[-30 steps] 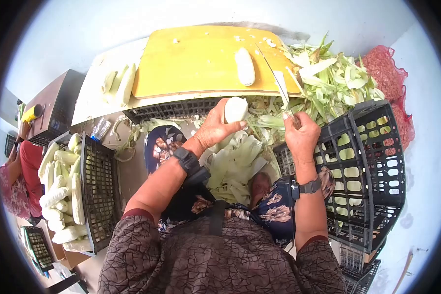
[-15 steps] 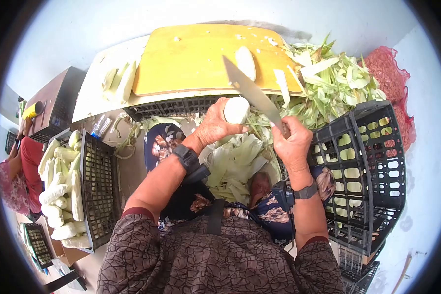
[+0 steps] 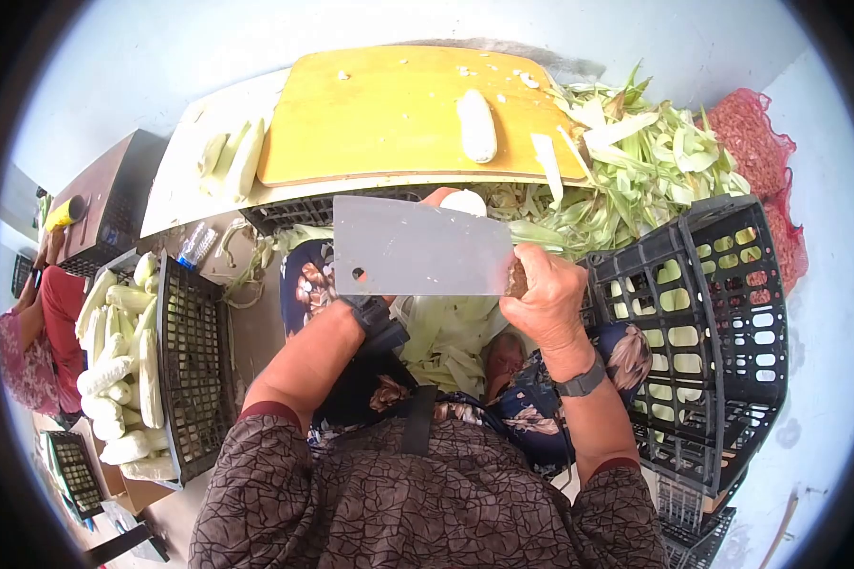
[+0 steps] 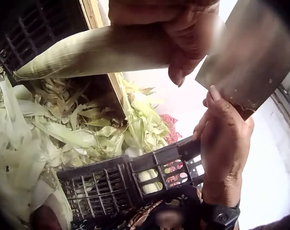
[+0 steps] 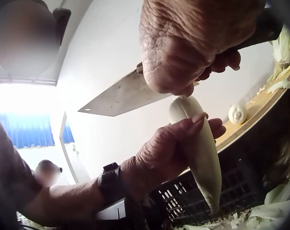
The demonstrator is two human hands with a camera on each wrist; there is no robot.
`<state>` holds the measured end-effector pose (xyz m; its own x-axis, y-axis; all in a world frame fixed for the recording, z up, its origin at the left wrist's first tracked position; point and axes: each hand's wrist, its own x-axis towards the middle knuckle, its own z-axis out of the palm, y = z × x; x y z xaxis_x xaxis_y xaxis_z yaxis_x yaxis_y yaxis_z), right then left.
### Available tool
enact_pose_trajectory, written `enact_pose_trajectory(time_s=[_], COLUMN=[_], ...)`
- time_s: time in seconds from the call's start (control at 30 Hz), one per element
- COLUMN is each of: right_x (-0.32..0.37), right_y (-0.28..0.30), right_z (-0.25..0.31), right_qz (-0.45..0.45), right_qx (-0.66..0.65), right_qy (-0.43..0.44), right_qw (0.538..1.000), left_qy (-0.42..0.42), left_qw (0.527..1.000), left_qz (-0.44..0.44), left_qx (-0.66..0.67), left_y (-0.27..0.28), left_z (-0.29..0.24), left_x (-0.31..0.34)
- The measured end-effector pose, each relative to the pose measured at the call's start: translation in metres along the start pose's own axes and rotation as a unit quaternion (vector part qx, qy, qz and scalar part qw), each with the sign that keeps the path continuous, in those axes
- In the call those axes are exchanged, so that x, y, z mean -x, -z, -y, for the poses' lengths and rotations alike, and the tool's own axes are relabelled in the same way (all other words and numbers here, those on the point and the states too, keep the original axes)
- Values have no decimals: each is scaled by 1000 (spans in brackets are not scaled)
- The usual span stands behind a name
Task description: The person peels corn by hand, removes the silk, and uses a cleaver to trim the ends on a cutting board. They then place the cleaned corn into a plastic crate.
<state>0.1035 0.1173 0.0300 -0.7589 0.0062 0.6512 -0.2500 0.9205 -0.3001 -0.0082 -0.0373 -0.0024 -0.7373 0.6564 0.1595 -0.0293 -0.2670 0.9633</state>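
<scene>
My left hand (image 5: 162, 143) grips an ear of corn (image 5: 205, 158), pale green husk around it, its blunt end up and its tip pointing down. In the head view the broad cleaver (image 3: 417, 247) covers most of that hand, and only the white end of the ear shows above the blade. My right hand (image 3: 552, 296) holds the cleaver by its handle, the blade reaching leftward across the left hand. From the right wrist, the right hand appears just above the blunt end of the ear.
A peeled ear (image 3: 476, 126) lies on the yellow board (image 3: 370, 123). Husks (image 3: 655, 152) are heaped right of it, beside a red mesh sack (image 3: 750, 152). Black crates stand left (image 3: 194, 370) and right (image 3: 712, 351); the left one holds several ears. Another person (image 3: 43, 327) is at far left.
The cleaver has swung from pointing up and away to lying leftward, its flat side now facing the head camera. My right hand moved left and slightly down; the left hand stayed about in place.
</scene>
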Motion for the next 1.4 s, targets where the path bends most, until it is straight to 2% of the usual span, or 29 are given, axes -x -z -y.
enact_pose_trajectory(time_s=[0.07,0.1,0.17,0.27,0.4,0.47,0.5,0.7,0.77,0.8,1.1,1.17,1.2,1.23,1.27,1.3,1.37,1.4], right_x=[-1,-1,-1,0,0,1,0,-2,-2,-2,0,-4,-6,-9,-8,-10,-8,-8], right_y=[1,1,-1,-3,-2,-2,-2,2,0,0,-6,-5,2,6,11,12,9,7], right_z=[2,2,2,-1,0,-1,1,1,-2,-3,-18,-39,-45,-49,-48,-47,-40,-38], right_qz=[20,21,14,2,13,16,16,41,53,52,40,51,14,-21,-48,-42,-101,-96], right_qx=[-4,-4,-2,12,9,3,3,-2,11,11,42,184,195,207,164,166,10,2], right_qy=[10,10,22,28,31,32,32,24,28,28,28,-117,-127,-131,-143,-133,-239,-263], right_qw=[1000,1000,1000,1000,999,999,999,999,998,998,998,975,972,969,975,976,966,960], left_qy=[18,18,2,11,11,-39,-39,-5,-83,-84,8,-170,-169,-94,-22,-45,7,7], left_qw=[993,993,976,989,989,960,960,988,965,965,972,913,912,945,969,972,991,990], left_qz=[53,53,18,11,27,4,4,-2,-21,-21,-28,101,106,72,32,33,1,2], left_qx=[-101,-101,-215,-146,-145,-278,-277,-156,-246,-246,-233,-356,-359,-305,-243,-228,-131,-141], left_y=[0,-2,-6,-2,-5,-8,-7,-6,-1,-1,-4,-5,-5,-6,-7,-2,4,10], left_z=[-7,-12,-20,-6,-13,-18,-15,-6,8,7,-2,2,2,1,3,3,3,9], left_x=[-3,-1,4,3,3,4,3,0,-3,-5,-7,-4,-3,-5,-7,-14,-15,-16])
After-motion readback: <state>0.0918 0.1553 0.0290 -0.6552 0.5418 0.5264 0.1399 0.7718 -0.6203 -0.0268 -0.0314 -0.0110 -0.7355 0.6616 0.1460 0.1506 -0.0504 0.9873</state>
